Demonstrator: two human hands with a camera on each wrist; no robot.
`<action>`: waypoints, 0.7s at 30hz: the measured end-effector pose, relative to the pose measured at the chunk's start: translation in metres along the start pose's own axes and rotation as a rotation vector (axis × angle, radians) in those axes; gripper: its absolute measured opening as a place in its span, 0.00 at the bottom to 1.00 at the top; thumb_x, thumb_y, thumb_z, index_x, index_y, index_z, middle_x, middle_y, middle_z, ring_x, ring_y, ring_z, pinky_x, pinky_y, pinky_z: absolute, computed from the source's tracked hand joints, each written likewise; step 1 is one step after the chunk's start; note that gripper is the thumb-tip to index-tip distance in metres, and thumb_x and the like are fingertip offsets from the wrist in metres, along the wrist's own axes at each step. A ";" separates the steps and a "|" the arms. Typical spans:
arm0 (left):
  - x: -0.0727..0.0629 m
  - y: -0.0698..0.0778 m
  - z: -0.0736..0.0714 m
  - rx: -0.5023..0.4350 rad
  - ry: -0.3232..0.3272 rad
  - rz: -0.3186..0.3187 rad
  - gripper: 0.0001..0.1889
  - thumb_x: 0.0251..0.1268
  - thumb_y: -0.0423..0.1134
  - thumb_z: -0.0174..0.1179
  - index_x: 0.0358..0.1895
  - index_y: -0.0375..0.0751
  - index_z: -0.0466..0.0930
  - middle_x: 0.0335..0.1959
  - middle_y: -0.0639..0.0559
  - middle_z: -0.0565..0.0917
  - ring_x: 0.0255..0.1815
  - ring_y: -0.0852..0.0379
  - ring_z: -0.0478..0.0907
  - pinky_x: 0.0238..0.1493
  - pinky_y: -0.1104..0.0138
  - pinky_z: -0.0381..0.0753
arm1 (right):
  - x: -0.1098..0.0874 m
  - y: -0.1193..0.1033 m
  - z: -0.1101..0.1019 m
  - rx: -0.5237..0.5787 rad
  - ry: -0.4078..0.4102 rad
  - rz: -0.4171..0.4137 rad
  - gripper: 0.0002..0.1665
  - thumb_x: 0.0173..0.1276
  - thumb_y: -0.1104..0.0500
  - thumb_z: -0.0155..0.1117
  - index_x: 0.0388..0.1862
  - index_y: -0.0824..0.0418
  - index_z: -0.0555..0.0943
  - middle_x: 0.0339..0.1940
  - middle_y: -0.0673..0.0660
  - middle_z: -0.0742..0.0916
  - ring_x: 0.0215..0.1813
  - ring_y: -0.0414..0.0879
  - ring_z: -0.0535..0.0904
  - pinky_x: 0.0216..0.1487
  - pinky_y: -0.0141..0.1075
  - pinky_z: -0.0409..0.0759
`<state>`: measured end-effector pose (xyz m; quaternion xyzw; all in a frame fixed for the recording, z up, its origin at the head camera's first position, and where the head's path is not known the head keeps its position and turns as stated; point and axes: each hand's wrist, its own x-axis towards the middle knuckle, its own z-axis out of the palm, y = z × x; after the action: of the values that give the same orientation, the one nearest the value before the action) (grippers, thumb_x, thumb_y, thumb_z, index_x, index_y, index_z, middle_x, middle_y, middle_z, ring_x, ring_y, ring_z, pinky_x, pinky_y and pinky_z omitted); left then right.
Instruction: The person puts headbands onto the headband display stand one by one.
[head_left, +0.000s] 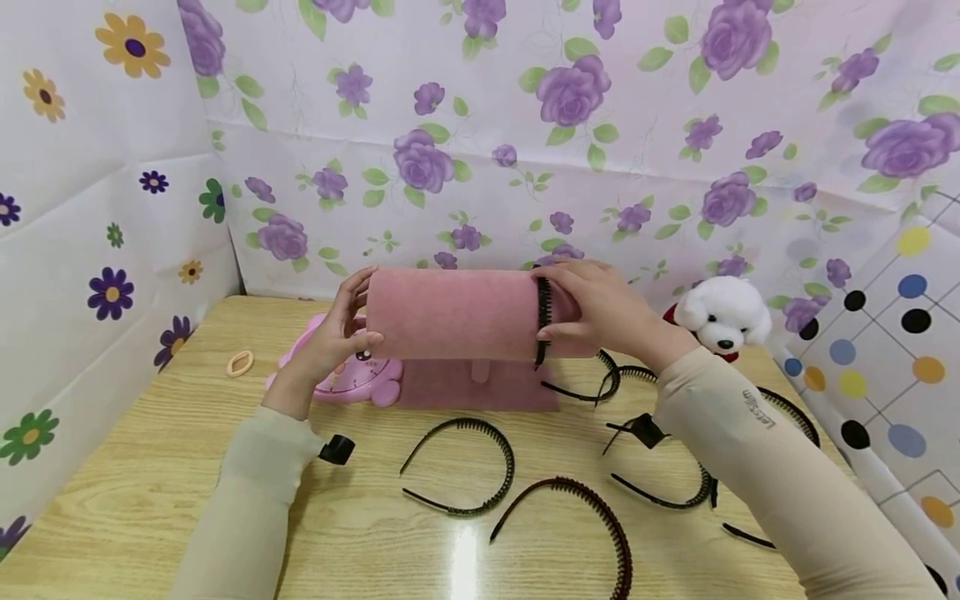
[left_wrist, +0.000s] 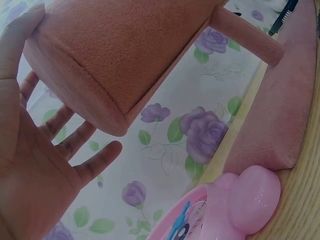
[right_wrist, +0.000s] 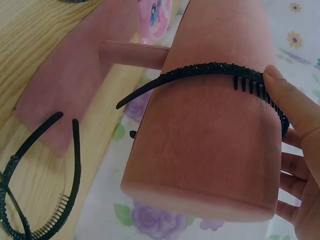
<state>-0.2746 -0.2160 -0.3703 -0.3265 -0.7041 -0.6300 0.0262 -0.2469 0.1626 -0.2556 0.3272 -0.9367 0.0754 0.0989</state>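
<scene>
Below the pink roll's (head_left: 453, 315) left end, the clock (head_left: 356, 383) bears dial marks too small to read. Right of the roll, the right sleeve (head_left: 750, 442) covers parts of several black headbands (head_left: 637, 490); in front of the roll, a reddish headband (head_left: 613, 523) runs off the head view's bottom edge.

- Head view: wide, looks forward and down over pale wood-grain tabletop (head_left: 360, 533).
- Left wrist view: close, tilted, faces left end of pink plush cylinder (head_left: 450, 312).
- Right wrist view: close, tilted, faces right end.
- All three share cylinder.
</scene>
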 end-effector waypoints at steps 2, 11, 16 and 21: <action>0.001 0.000 0.000 -0.001 -0.004 0.002 0.45 0.59 0.33 0.60 0.76 0.55 0.43 0.70 0.60 0.57 0.68 0.61 0.58 0.57 0.69 0.69 | 0.003 -0.001 0.001 -0.003 0.005 -0.009 0.47 0.54 0.37 0.71 0.71 0.51 0.67 0.69 0.57 0.74 0.73 0.57 0.63 0.73 0.56 0.54; 0.001 0.003 0.000 0.009 -0.004 0.018 0.45 0.60 0.31 0.59 0.76 0.54 0.43 0.70 0.61 0.57 0.68 0.61 0.58 0.58 0.70 0.68 | 0.014 -0.009 0.005 -0.003 0.024 -0.015 0.47 0.54 0.37 0.71 0.70 0.52 0.68 0.68 0.57 0.75 0.72 0.56 0.65 0.72 0.57 0.56; -0.001 0.005 0.000 0.010 -0.002 0.007 0.45 0.58 0.28 0.57 0.76 0.54 0.43 0.70 0.61 0.57 0.68 0.62 0.59 0.57 0.70 0.69 | 0.022 -0.018 0.006 -0.012 -0.001 -0.016 0.47 0.56 0.35 0.68 0.70 0.53 0.67 0.69 0.58 0.74 0.73 0.56 0.63 0.74 0.54 0.54; -0.002 0.003 0.001 0.008 -0.012 0.009 0.45 0.60 0.31 0.60 0.76 0.54 0.43 0.70 0.61 0.58 0.68 0.62 0.59 0.57 0.70 0.70 | 0.028 -0.024 0.005 -0.025 -0.033 -0.009 0.48 0.57 0.32 0.66 0.70 0.54 0.67 0.69 0.59 0.74 0.74 0.55 0.63 0.76 0.51 0.52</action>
<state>-0.2712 -0.2159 -0.3682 -0.3332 -0.7055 -0.6250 0.0259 -0.2538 0.1265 -0.2516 0.3313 -0.9377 0.0576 0.0881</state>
